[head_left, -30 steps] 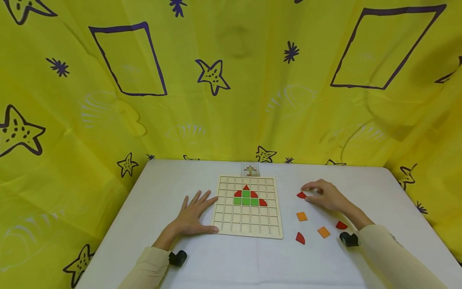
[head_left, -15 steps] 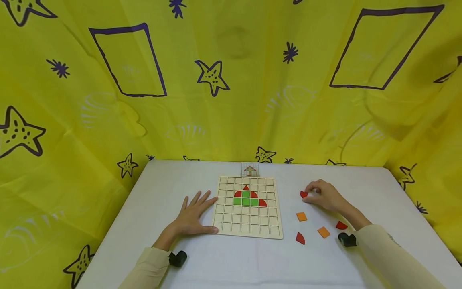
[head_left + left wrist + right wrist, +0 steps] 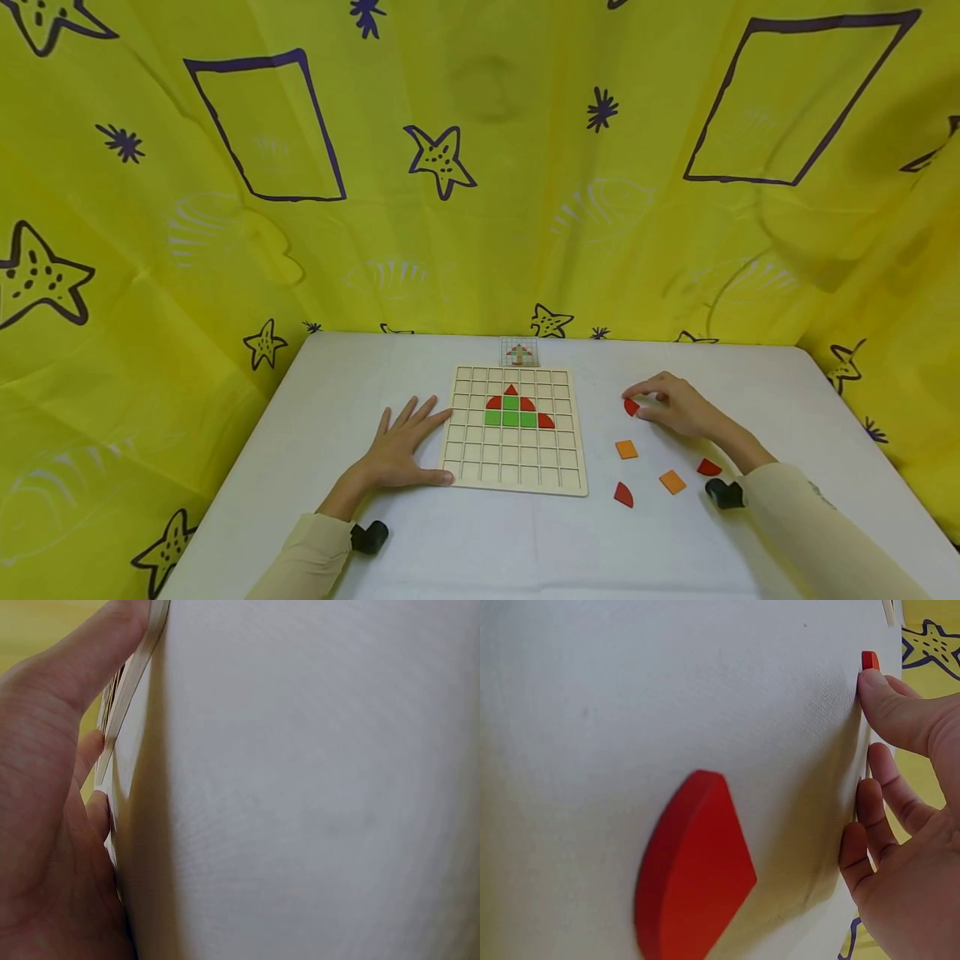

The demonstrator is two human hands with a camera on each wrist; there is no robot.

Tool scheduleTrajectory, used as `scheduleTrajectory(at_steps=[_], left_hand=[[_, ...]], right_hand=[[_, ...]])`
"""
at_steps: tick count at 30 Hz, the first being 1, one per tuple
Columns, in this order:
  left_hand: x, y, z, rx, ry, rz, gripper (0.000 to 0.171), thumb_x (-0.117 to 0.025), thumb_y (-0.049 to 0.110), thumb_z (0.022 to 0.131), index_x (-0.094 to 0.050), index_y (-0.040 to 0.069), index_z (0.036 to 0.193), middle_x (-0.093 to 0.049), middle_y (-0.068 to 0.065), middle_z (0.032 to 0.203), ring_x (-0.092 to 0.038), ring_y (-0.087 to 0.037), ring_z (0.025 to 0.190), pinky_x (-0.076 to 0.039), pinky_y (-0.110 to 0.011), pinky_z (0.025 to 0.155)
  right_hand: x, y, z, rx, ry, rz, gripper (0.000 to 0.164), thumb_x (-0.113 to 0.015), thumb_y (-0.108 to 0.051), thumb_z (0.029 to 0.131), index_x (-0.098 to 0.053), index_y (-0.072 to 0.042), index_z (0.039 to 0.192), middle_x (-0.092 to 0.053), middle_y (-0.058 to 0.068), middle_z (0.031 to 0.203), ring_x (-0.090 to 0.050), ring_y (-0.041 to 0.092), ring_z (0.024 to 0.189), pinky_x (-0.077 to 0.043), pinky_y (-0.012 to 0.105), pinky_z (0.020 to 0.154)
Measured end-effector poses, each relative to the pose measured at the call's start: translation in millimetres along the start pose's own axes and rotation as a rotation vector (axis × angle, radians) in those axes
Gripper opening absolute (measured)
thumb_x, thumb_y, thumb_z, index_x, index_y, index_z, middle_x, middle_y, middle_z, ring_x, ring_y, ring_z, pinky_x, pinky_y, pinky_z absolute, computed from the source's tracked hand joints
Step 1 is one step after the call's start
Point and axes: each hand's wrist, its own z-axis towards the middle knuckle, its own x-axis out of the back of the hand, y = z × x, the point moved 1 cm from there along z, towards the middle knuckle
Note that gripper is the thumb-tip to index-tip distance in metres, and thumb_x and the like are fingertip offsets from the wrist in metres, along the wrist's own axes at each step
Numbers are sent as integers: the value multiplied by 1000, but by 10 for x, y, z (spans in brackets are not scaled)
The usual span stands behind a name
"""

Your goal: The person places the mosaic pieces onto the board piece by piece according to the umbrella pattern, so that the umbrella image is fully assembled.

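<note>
A pale wooden grid board (image 3: 495,458) lies on the white table. Set in its cells are a red triangle (image 3: 512,390), several green squares (image 3: 511,418) and three red quarter-circle tiles (image 3: 547,421). My left hand (image 3: 397,450) spreads its fingers at the board's left side, thumb and little finger touching its edge; the left wrist view shows the thumb against that edge. Right of the board, my right hand (image 3: 678,406) pinches a red quarter-circle tile (image 3: 631,407) between thumb and index finger, low over the table. In the right wrist view, that tile (image 3: 869,660) pokes out past the thumb tip.
Two orange squares (image 3: 627,450) and two more red quarter-circles (image 3: 624,494) lie loose on the right, one red piece (image 3: 697,877) close under the right wrist. A small pattern card (image 3: 520,352) stands behind the board. Yellow curtain (image 3: 480,250) encloses the table's back and sides.
The right fingers have closed on the red quarter-circle and turned it, its point now facing another way. The left hand and the board have stayed put.
</note>
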Motion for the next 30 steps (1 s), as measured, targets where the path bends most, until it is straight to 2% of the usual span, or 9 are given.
scheduleTrajectory(at_steps=[9, 16, 21, 30], left_hand=[[4, 2, -6, -3, 0, 1, 102, -79, 67, 77, -37, 26, 161, -18, -7, 171, -3, -39, 158, 7, -72, 117], [-1, -7, -2, 4, 0, 7, 103, -78, 68, 77, -37, 27, 161, -18, -7, 171, -3, -38, 158, 7, -71, 117], [1, -9, -3, 10, 1, 9, 102, -79, 67, 77, -37, 27, 161, -18, -6, 171, -3, -38, 158, 7, -71, 118], [-12, -15, -2, -1, 14, 9, 102, -78, 68, 77, -38, 26, 161, -19, -7, 171, -4, -39, 158, 6, -72, 117]], right_hand=[[-9, -14, -1, -1, 38, 0, 22, -80, -9, 89, -77, -9, 111, -67, 6, 107, -56, 25, 98, -49, 39, 84], [-18, -4, 4, -29, 32, -4, 21, -81, -13, 89, -77, -11, 110, -66, 5, 107, -56, 25, 98, -49, 40, 85], [-18, -16, 31, -8, 36, -15, 20, -82, -14, 88, -77, -12, 107, -66, 3, 104, -57, 24, 96, -50, 42, 85], [-5, -245, 183, 22, 27, 13, 20, -83, -16, 87, -76, -12, 106, -66, 7, 106, -58, 29, 97, -50, 47, 85]])
